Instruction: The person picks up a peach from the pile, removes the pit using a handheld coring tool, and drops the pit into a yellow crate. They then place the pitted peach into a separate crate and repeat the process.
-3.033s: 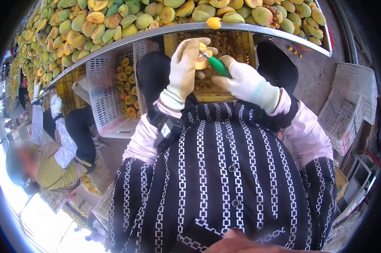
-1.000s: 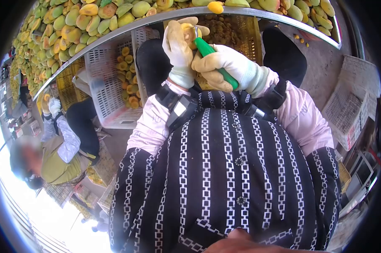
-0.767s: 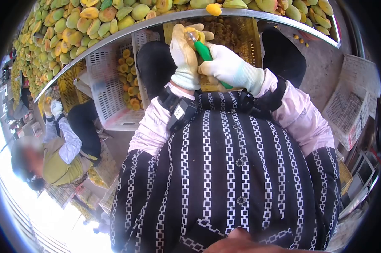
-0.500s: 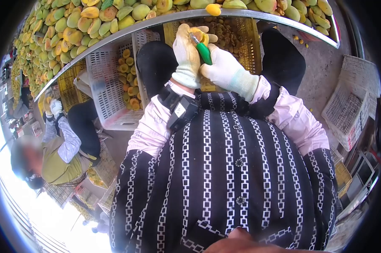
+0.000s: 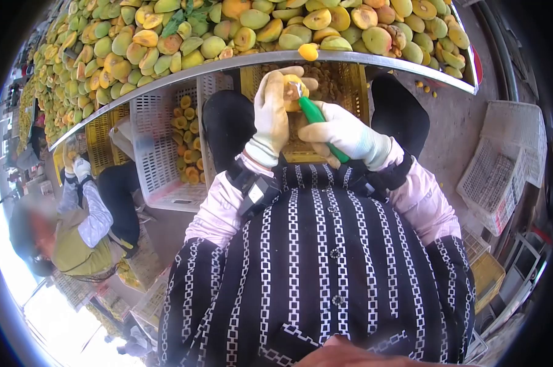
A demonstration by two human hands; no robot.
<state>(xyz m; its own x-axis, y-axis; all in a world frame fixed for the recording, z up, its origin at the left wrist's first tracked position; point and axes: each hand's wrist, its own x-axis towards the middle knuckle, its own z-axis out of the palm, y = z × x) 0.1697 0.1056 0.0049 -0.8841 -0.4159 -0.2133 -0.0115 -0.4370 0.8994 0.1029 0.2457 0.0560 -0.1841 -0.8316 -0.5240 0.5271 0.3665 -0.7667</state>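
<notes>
My left hand (image 5: 269,116), in a white knit glove, cups a halved yellow peach (image 5: 290,103) with its cut face showing. My right hand (image 5: 345,133), gloved too, closes round the handle of a green-handled pitting tool (image 5: 313,111). The tool's short metal tip touches the peach's cut face near the middle. Both hands are above a yellow crate (image 5: 363,98) between my knees, which contains brown peach pits (image 5: 332,85).
A heap of peaches (image 5: 252,38), many cut, covers a metal-edged table (image 5: 227,63) ahead. Peach halves (image 5: 188,137) lie in a white crate (image 5: 151,147) at left. Beyond it sits another person (image 5: 84,235). White crates (image 5: 493,177) stand at right.
My right hand has drawn back a little, showing more of the green handle. The peach's cut face is turned more into view. The camera view has shifted, bringing more of the heap in.
</notes>
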